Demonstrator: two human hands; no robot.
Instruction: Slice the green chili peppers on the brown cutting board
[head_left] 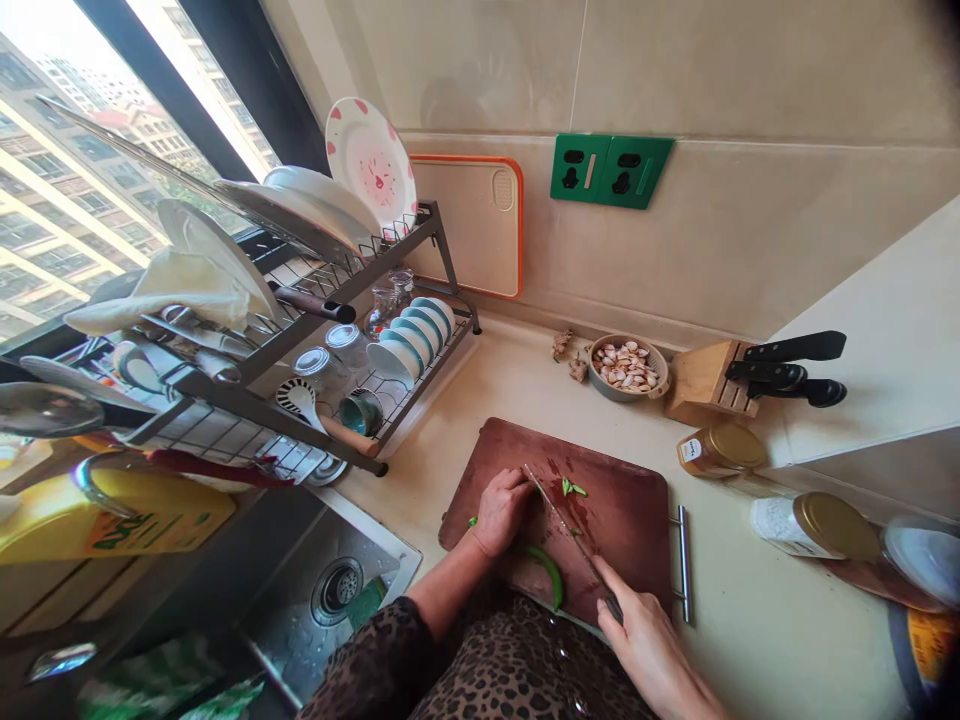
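the right hand (pixel 649 645) is closed around the handle of a knife (pixel 562 530), whose blade slants up across the dark red cutting board (pixel 630 520). the left hand (pixel 501 510) rests on the board just beside the blade, fingers curled under; what they press on i cannot tell. a curved green chilli (pixel 550 572) lies on the near edge of the board, between the two hands. a few cut green bits (pixel 574 488) sit beyond the blade. a bowl of garlic cloves (pixel 628 366) stands by the wall, the sink (pixel 341 590) to the left.
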